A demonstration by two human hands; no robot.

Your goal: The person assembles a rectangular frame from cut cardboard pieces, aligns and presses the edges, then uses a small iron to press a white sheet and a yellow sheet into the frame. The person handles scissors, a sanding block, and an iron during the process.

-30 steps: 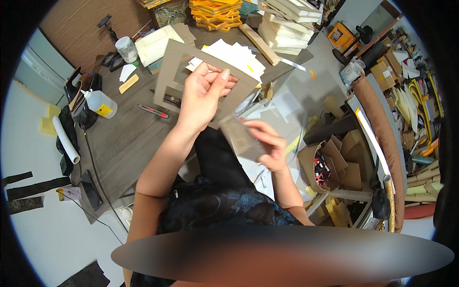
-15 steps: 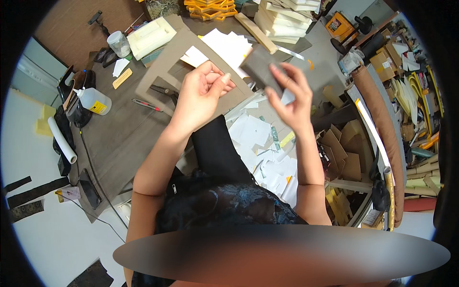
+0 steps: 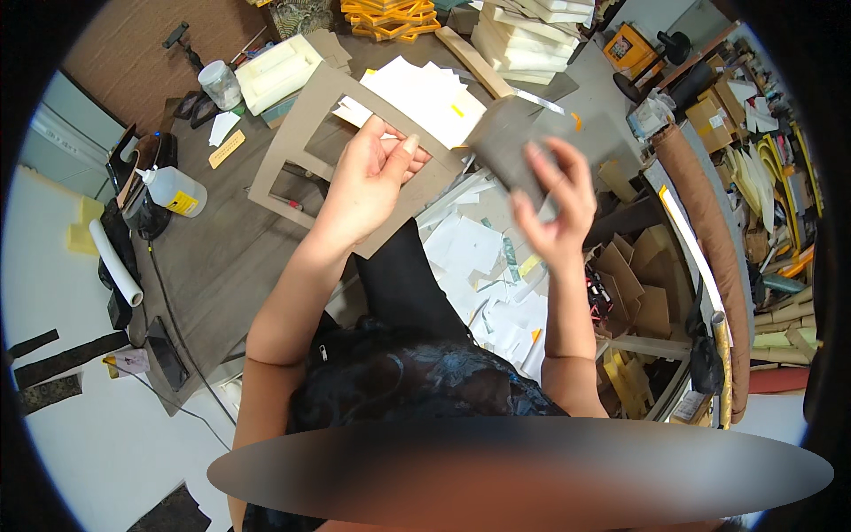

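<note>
My left hand (image 3: 372, 182) pinches the inner edge of a grey-brown cardboard frame (image 3: 297, 111) with cut-out openings. The frame is held tilted above the near edge of the table. To its right, my right hand (image 3: 563, 199) grips a dark grey rectangular piece (image 3: 510, 142) by its right side, between thumb and fingers. Motion blurs both that hand and the piece, so its material is hard to tell. White paper sheets (image 3: 421, 93) lie behind the frame. Through one opening a bit of a red tool shows; the frame hides the rest.
On the table's left stand a white squeeze bottle (image 3: 177, 189) and a clear jar (image 3: 220, 84). Foam blocks (image 3: 523, 49) and orange frames (image 3: 387, 16) are stacked at the back. Paper scraps (image 3: 465, 244) lie below my hands. Cardboard pieces (image 3: 651, 266) fill a bin at right.
My right hand has swung right and slightly down with the dark grey piece, uncovering more of the white paper. The cardboard frame has shifted a little and now covers most of the red tool.
</note>
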